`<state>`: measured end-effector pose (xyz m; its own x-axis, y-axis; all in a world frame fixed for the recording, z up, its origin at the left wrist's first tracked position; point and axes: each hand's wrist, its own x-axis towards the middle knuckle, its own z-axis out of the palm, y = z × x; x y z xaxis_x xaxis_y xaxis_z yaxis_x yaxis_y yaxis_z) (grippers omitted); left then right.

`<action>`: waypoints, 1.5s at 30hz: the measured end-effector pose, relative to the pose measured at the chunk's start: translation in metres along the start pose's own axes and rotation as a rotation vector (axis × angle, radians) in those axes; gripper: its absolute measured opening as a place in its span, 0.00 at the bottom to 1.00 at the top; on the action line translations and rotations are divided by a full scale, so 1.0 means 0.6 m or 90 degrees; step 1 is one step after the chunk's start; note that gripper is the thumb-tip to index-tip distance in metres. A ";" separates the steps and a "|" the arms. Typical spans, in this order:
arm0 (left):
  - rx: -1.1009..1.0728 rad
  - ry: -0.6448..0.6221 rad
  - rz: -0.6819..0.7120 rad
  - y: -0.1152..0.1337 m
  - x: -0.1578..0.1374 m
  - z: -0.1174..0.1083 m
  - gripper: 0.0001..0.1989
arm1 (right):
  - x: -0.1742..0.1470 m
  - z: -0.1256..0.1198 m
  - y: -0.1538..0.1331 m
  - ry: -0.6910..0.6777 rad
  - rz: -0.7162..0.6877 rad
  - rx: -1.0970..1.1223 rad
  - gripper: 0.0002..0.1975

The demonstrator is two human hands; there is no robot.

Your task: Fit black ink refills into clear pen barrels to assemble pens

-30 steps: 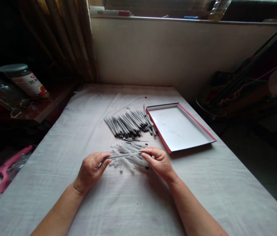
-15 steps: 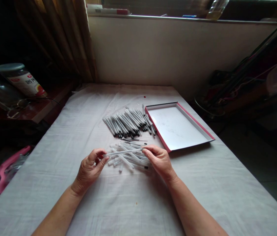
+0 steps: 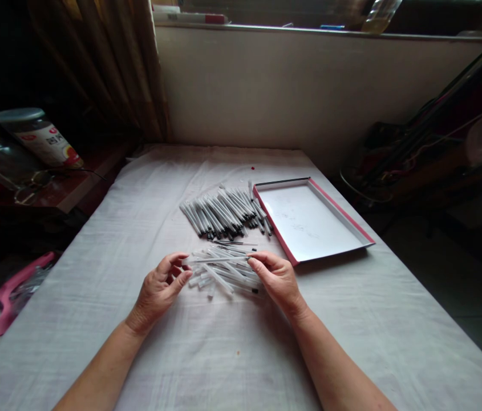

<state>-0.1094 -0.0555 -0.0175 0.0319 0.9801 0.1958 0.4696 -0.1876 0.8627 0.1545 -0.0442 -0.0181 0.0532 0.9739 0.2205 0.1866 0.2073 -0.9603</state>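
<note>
Above a loose heap of clear pen barrels point(image 3: 219, 279), my right hand point(image 3: 277, 281) pinches one end of a slim translucent pen barrel point(image 3: 219, 260), which lies nearly level across the view. My left hand point(image 3: 161, 291) is at the barrel's other end, thumb and fingers apart; the end reaches its upper fingertips, and whether they touch is hard to see. Beyond the heap lies a larger pile of clear pens with black ends point(image 3: 223, 214). A few thin dark refills point(image 3: 227, 244) rest between the two piles.
A shallow white box lid with pink sides point(image 3: 318, 220) lies right of the pens on the cloth-covered table point(image 3: 206, 354). To the left are a lidded jar point(image 3: 46, 140), eyeglasses point(image 3: 31, 188) and a pink-handled object point(image 3: 9, 291). A wall stands behind the table.
My left thumb has parted from the fingers and off the barrel. The barrel's left end has risen, so it lies more level. My right hand keeps its pinch.
</note>
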 end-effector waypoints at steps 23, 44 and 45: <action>-0.002 -0.044 0.021 -0.001 0.001 -0.006 0.16 | -0.002 0.003 -0.008 -0.014 -0.023 -0.004 0.07; -0.057 -0.195 -0.126 0.009 0.004 -0.014 0.29 | -0.007 0.004 -0.024 -0.037 -0.116 -0.016 0.06; -0.070 -0.197 -0.133 0.009 0.005 -0.014 0.28 | -0.007 0.004 -0.023 -0.034 -0.113 -0.016 0.06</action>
<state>-0.1145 -0.0543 -0.0084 0.2177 0.9681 -0.1243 0.3973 0.0285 0.9173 0.1492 -0.0508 -0.0060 -0.0349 0.9260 0.3759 0.2133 0.3744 -0.9024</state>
